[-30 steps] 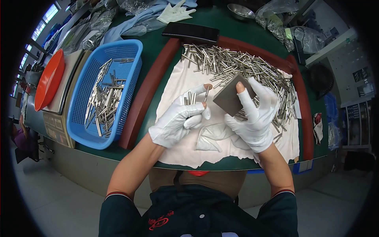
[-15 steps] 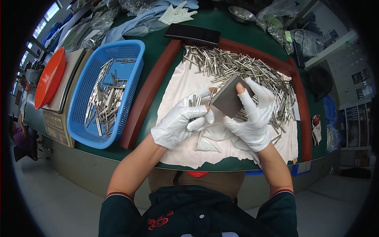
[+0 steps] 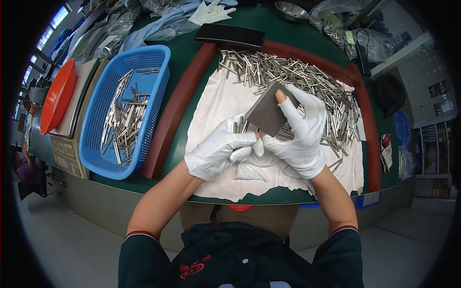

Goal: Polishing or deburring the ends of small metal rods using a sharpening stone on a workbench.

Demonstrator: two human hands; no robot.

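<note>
A few pins were held in the left hand, its fingers curled close around them, and the block, flat and dark grey, was gripped in the right hand, with a bare fingertip pressed on its face and the gloved thumb set near its lower corner. The block was held at a slant, just to the right of the pins and partly in front of the left fingertips; its left corner was turned toward the pins, whose long axes were pointed roughly away from the body. The pins were thus nearest the left hand, the block nearest the right. Whether block and pins were touching could not be told (the meeting point was hidden by the block itself). Both hands were held above the cloth, on which a large pile of similar pins was spread beyond the right hand, enclosed by the red-brown frame. Farther left, more pins were held in the blue basket.
</note>
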